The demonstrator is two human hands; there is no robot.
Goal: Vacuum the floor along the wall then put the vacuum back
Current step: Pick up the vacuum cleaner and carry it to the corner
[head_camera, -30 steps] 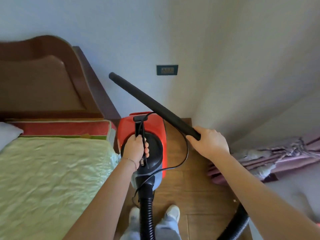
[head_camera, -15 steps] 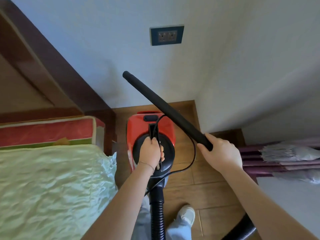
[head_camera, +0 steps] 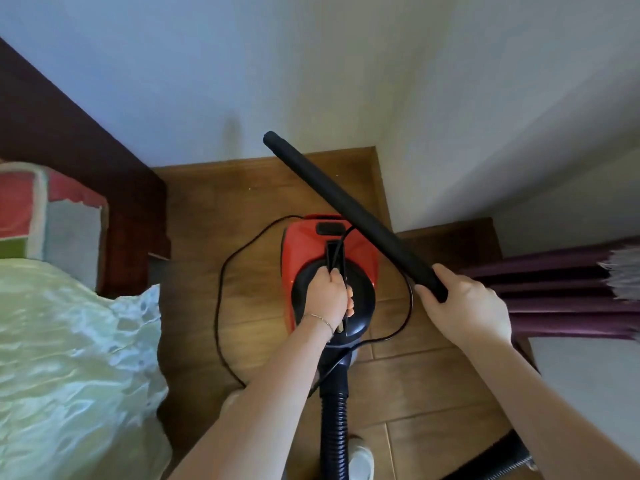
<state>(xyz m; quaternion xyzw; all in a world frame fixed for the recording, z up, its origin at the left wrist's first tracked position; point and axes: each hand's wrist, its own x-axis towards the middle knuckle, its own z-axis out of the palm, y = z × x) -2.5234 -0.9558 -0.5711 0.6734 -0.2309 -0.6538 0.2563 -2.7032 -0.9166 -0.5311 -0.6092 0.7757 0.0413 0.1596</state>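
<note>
cord (head_camera: 221,292) now loops left | vacuum (head_camera: 304,247) red-black | left hand (head_camera: 329,296): handle (head_camera: 330,251) | right hand (head_camera: 464,306): wand (head_camera: 346,206)

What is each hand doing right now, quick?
Left hand: closed, fingers curled round the carry handle of the red vacuum.
Right hand: closed, gripping the black wand.

Your vacuum (head_camera: 301,251): red body, black round top. Your wand (head_camera: 346,206) is matte black, and so are the ribbed hose (head_camera: 334,427) and the cord (head_camera: 217,306). The floor (head_camera: 242,202) is mid-brown wood grain, in planks. The wall (head_camera: 311,64) is plain white, bluish in shade. The headboard (head_camera: 69,133) is dark red-brown. The sheet (head_camera: 52,341) is pale green with a crinkled sheen. The mattress edge (head_camera: 20,209) is red with white piping and a green strip below. The curtain (head_camera: 554,289) is deep purple with pleat stripes. Your shoe (head_camera: 362,459) is white, your bracelet (head_camera: 322,319) thin gold.
</note>
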